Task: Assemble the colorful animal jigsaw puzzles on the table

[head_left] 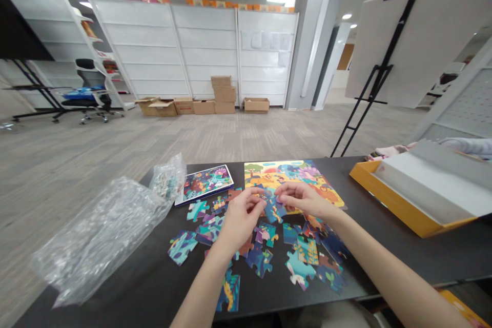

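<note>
My left hand pinches a small jigsaw puzzle piece at its fingertips, above the colourful assembled puzzle board. My right hand comes in from the right, its fingertips closed close to that piece; whether they hold anything is hidden. A blue puzzle piece lies just under both hands at the board's near edge. Several loose puzzle pieces are scattered on the dark table in front of the board. To the left, a picture card of the puzzle's box or guide lies flat.
A crumpled clear plastic bag hangs over the table's left edge, with a small clear bag behind it. An open orange-and-white box stands at right. Beyond the table are a carpeted floor, cardboard boxes, an easel and white shelving.
</note>
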A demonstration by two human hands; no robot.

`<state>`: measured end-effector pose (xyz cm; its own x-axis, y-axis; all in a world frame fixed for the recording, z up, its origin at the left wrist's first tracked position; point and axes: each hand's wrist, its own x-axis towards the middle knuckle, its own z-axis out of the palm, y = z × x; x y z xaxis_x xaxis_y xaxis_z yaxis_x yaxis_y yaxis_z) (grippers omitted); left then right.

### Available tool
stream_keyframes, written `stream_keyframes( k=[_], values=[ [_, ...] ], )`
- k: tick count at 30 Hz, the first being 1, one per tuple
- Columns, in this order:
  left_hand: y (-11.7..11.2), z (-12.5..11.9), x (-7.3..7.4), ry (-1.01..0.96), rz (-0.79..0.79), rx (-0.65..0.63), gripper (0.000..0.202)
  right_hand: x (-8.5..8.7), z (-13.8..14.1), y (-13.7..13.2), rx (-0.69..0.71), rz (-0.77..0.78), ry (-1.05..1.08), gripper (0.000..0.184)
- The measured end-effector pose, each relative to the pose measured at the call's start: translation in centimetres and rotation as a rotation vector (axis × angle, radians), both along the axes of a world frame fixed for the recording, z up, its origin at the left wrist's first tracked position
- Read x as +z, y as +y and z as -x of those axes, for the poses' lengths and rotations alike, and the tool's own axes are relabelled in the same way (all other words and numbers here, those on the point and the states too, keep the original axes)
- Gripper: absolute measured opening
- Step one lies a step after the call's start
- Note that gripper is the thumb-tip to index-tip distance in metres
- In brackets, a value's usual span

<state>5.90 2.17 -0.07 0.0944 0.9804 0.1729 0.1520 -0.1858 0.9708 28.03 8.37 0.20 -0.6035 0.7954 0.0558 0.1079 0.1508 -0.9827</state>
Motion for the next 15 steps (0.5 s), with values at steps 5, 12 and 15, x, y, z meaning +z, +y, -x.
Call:
stream_keyframes(
  k=[5,12,15],
  values=[
    [-0.12,-0.22,0.41,-0.013,0.009,-0.001,0.022,-0.12,0.08,-0.07,0.03,0.013,-0.013,0.034],
    [-0.04,-0.05,-0.05,0.022,0.013,0.025,0.024,0.41,0.18,-0.25,-0.005,-0.025,-0.017,0.039],
    [-0.08,-0.07,-0.12,0.034,0.004,0.024,0.024,0.37,0.2,-0.29,0.012,-0.016,-0.032,0.039]
  ],
)
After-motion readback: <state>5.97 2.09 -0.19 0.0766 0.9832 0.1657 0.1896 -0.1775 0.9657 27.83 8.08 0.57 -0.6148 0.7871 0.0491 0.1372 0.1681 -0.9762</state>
